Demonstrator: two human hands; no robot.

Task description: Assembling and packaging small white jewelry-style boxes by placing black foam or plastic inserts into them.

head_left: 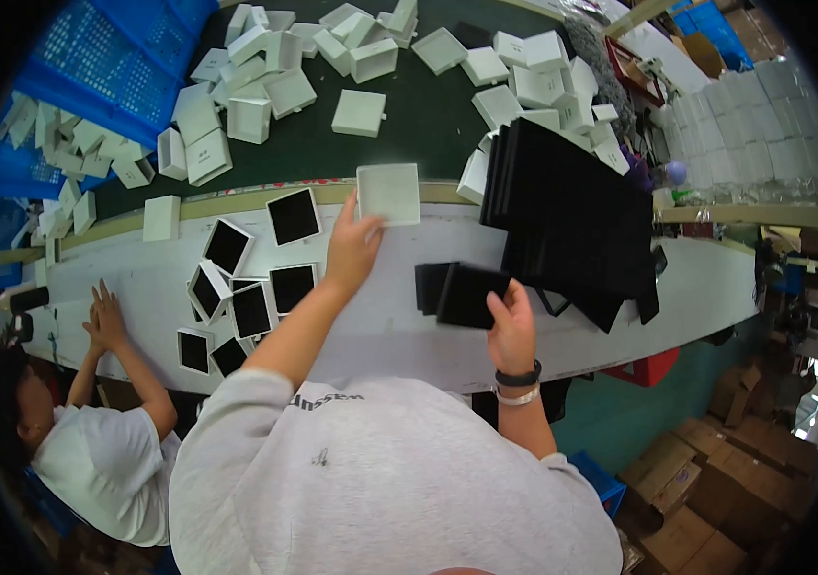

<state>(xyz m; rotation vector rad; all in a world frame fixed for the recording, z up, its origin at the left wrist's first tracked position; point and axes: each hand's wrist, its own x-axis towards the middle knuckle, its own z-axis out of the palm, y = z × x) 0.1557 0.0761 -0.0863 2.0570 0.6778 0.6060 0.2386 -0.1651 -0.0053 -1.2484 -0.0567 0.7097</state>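
- White square box lid (389, 194) sits at twelve o'clock from the left hand (352, 244), at the far edge of the white surface (620, 316), where the dark green belt begins.
- Left hand's grip is clamped on the lid's lower left corner, fingers reaching up to it.
- Right hand (510, 321) has its grip closed on a black square pad (466, 295), held tilted just above the surface, at four o'clock from the lid.
- Stack of black pads (572, 216) stands at two o'clock from the right hand, close by.
- White boxes with black insides (251, 278) lie in a loose group at nine o'clock from the left hand.
- More white boxes (265, 91) are scattered over the green belt (419, 115) at twelve o'clock.
- Another person's hands (102, 316) rest on the surface at far nine o'clock.
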